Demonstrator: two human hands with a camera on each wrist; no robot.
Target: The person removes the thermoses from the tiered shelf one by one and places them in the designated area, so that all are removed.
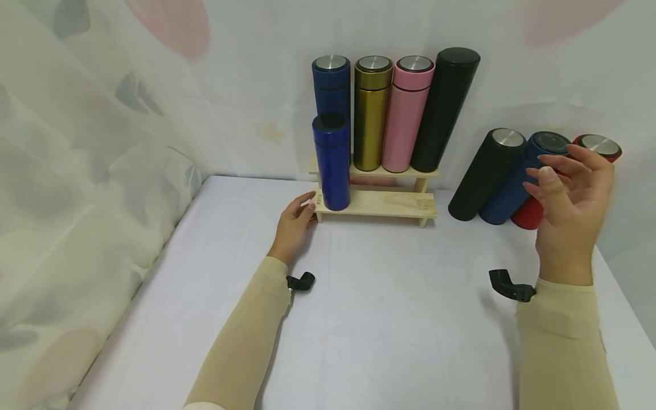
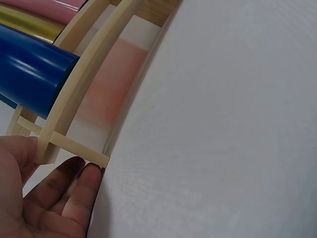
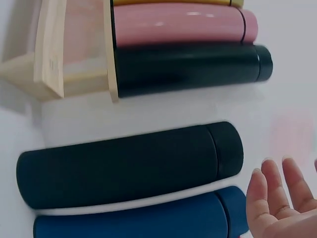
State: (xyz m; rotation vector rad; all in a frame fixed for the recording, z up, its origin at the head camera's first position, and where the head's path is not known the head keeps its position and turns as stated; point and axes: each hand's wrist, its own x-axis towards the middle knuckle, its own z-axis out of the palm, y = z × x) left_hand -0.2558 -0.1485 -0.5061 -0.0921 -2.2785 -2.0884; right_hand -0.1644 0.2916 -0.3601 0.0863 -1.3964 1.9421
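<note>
My left hand (image 1: 294, 226) grips the left end of a two-tier wooden rack (image 1: 379, 204); in the left wrist view the thumb lies at the shelf end (image 2: 47, 148) and fingertips touch the leg. A bright blue thermos bottle (image 1: 333, 165) stands on the lower tier beside it. On the upper tier are a dark blue bottle (image 1: 330, 82), a gold bottle (image 1: 372, 114), a pink bottle (image 1: 408, 117) and a tilted black bottle (image 1: 446, 108). My right hand (image 1: 576, 210) is raised with loosely bent fingers, holding nothing, in front of a red bottle (image 1: 528, 214) and a blue bottle (image 1: 512, 182).
A black bottle with a steel lid top (image 1: 484, 176) leans against the back cloth, right of the rack, beside the blue and red ones. White cloth (image 1: 389, 319) covers the table. A patterned curtain (image 1: 87, 188) hangs along the left side.
</note>
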